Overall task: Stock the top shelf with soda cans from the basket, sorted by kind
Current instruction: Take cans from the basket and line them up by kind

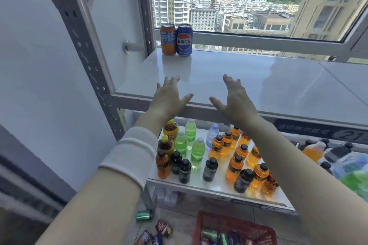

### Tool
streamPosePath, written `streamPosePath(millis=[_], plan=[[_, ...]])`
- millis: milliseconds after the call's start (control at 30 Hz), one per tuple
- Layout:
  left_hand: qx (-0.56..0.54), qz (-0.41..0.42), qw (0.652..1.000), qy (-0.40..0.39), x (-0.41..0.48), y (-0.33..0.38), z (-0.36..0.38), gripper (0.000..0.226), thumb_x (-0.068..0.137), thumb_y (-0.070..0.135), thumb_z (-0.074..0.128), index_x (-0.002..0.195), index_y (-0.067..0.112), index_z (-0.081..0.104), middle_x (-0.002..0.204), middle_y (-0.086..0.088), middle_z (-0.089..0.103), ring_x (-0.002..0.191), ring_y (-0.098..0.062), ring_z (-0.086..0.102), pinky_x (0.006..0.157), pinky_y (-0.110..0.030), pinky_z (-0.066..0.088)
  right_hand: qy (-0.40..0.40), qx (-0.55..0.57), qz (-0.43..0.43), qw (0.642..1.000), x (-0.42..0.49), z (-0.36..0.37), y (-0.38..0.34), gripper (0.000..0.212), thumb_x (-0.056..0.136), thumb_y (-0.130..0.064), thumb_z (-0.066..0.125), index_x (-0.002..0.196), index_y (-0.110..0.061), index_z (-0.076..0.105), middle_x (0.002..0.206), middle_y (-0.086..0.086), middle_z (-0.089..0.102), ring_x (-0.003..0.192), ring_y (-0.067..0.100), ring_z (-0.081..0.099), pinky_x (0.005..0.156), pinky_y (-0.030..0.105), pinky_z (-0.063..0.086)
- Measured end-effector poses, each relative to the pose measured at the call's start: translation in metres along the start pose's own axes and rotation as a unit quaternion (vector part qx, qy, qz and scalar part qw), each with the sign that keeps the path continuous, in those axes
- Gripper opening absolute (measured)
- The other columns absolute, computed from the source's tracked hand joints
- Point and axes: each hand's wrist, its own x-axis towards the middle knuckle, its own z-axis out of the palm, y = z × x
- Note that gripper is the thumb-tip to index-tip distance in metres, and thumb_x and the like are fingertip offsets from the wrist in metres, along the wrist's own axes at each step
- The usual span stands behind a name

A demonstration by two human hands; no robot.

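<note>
Left hand (169, 98) at frame centre, fingers spread, empty, above front edge of top shelf (258, 85). Right hand (236, 98) just beside it, likewise spread and empty. Orange can (168, 39) and blue can (184, 40) upright, touching, at shelf's back corner, upper left of centre. Red basket (235, 228) with cans at bottom of frame. Green can (144, 216) lies on floor, lower left of basket. Bottles (235, 157) fill lower shelf.
</note>
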Motion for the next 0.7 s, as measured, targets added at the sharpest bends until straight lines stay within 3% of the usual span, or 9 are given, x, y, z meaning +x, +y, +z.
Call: streamPosePath(millis=[300,467,700], plan=[[0.107,0.134,0.985,0.012,-0.088,0.008,0.013,0.066,0.093,0.039,0.048,0.146,0.012,0.02,0.154,-0.008,0.022,0.145,-0.024,0.01,0.117,-0.038,0.003,0.031,-0.113,-0.034,0.993,-0.115,-0.009,-0.014,0.07,0.092,-0.034,0.053,0.146,-0.006,0.02,0.153,0.015,0.021,0.145,0.03,0.006,0.118,0.043,0.007],[0.077,0.168,0.983,0.021,-0.139,0.0,0.027,0.061,0.092,0.034,0.051,0.144,0.011,0.028,0.152,-0.007,0.029,0.144,-0.025,0.013,0.117,-0.037,0.008,0.033,-0.164,-0.027,0.986,-0.179,0.015,-0.002,0.066,0.087,-0.029,0.061,0.14,-0.001,0.034,0.145,0.023,0.035,0.139,0.038,0.025,0.115,0.049,0.019],[0.078,0.189,0.977,-0.064,-0.193,-0.003,0.09,0.06,0.092,0.03,0.053,0.143,0.009,0.029,0.149,-0.01,0.033,0.143,-0.025,0.017,0.117,-0.041,0.015,0.003,-0.179,0.027,0.984,-0.256,0.038,0.038,0.063,0.085,-0.028,0.059,0.137,0.002,0.039,0.142,0.025,0.039,0.136,0.043,0.029,0.112,0.054,0.023]])
